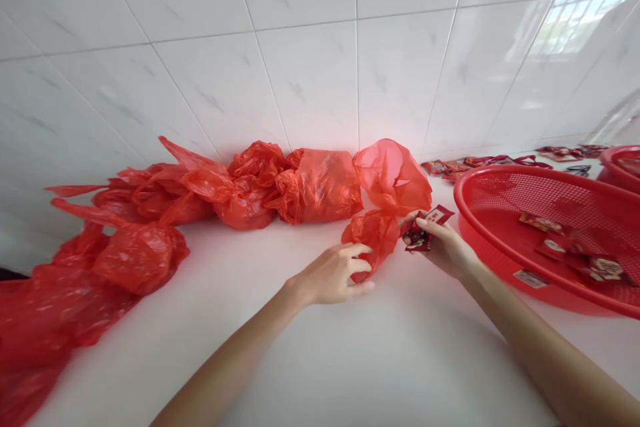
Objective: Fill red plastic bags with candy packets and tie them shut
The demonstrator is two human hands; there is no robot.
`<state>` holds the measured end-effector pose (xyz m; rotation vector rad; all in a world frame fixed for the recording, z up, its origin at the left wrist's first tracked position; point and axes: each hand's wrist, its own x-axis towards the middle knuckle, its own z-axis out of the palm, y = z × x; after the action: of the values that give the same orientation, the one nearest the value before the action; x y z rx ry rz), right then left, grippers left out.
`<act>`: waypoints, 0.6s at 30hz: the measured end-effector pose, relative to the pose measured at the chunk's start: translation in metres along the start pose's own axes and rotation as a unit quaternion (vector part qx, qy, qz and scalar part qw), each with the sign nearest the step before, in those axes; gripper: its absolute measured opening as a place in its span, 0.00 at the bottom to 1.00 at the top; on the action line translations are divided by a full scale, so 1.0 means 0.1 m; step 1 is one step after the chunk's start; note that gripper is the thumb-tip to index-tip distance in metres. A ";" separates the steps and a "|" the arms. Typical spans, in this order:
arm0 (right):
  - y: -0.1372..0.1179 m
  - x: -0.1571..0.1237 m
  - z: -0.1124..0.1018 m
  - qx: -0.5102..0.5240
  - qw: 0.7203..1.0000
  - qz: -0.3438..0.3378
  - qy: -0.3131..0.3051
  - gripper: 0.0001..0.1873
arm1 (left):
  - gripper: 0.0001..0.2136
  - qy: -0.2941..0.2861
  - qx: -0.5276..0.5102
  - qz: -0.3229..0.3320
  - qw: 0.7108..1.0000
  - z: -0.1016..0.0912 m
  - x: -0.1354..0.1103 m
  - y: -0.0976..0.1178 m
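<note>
My right hand point(443, 243) is closed around a small bunch of dark red snack packets point(420, 235), held beside a thin red plastic bag point(380, 230). That bag stands crumpled on the white table, its upper part point(393, 170) spread wide against the wall. My left hand point(340, 273) is at the bag's near left side, fingers apart and slightly curled; whether the fingertips touch the plastic I cannot tell. To the right of my right hand is a red mesh basket point(470, 190) with several similar packets point(555, 247) at its bottom.
Filled red bags point(327, 187) line the wall to the left, several of them knotted. More red bags point(45, 307) lie at the near left. Loose packets point(465, 163) lie behind the basket, and a second red basket point(620, 167) stands at the far right. White tiles point(305, 80) rise behind.
</note>
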<state>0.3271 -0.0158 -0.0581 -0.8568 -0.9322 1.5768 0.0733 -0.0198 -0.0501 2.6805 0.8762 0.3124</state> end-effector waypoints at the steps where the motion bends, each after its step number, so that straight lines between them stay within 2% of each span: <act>1: 0.02 -0.02 0.04 0.005 1.000 0.005 -0.016 0.19 | 0.11 -0.010 -0.002 0.008 1.000 0.04 0.01 0.04; 4: 0.10 -0.06 0.14 -0.006 0.997 0.041 -0.062 0.20 | 0.12 -0.052 -0.017 0.027 0.998 0.13 0.04 0.16; 6: 0.15 -0.07 0.17 -0.052 0.992 0.082 -0.080 0.20 | 0.14 -0.071 -0.025 0.007 0.997 0.16 0.05 0.23; 9: 0.21 -0.05 0.14 -0.152 0.981 0.109 -0.059 0.19 | 0.17 -0.043 -0.001 -0.109 0.993 0.17 0.07 0.24; 12: 0.21 -0.02 0.09 -0.219 0.969 0.109 -0.026 0.19 | 0.16 -0.006 0.049 -0.229 0.972 0.15 0.07 0.17; 15: 0.19 -0.02 0.05 -0.255 0.962 0.102 -0.008 0.16 | 0.20 -0.013 0.084 -0.288 0.954 0.12 0.06 0.09; 18: 0.17 -0.03 0.03 -0.268 0.960 0.077 0.018 0.16 | 0.22 -0.011 0.090 -0.305 0.948 0.09 0.04 0.01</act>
<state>0.3180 -0.0210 -0.0716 -1.3585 -1.3214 1.4479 0.0801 -0.0204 -0.0577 2.3922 1.7251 0.0567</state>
